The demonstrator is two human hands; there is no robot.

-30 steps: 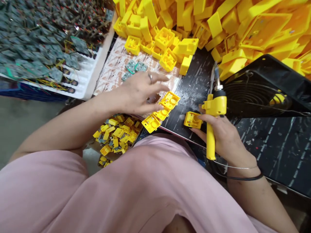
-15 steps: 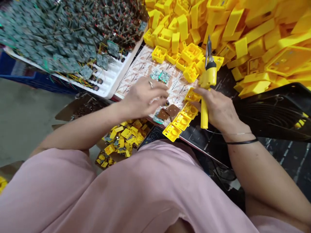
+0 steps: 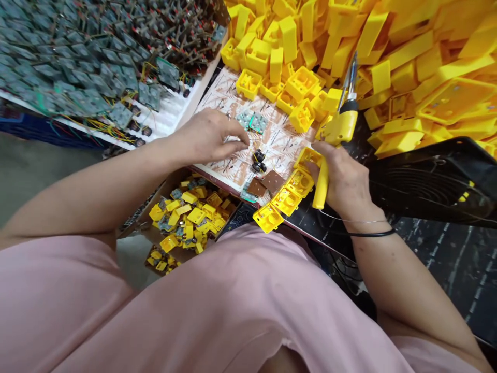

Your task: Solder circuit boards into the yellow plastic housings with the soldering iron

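Left hand (image 3: 205, 137) palm-down, fingertips pinched; right hand (image 3: 341, 178) clenched.

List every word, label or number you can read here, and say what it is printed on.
Nothing reads clearly.
Black mat: rows of small white print, too blurred to read.
Patterned sheet: brown marks, not legible as words.
Circuit boards: any markings too small.
Yellow soldering iron in the right hand: no label visible.
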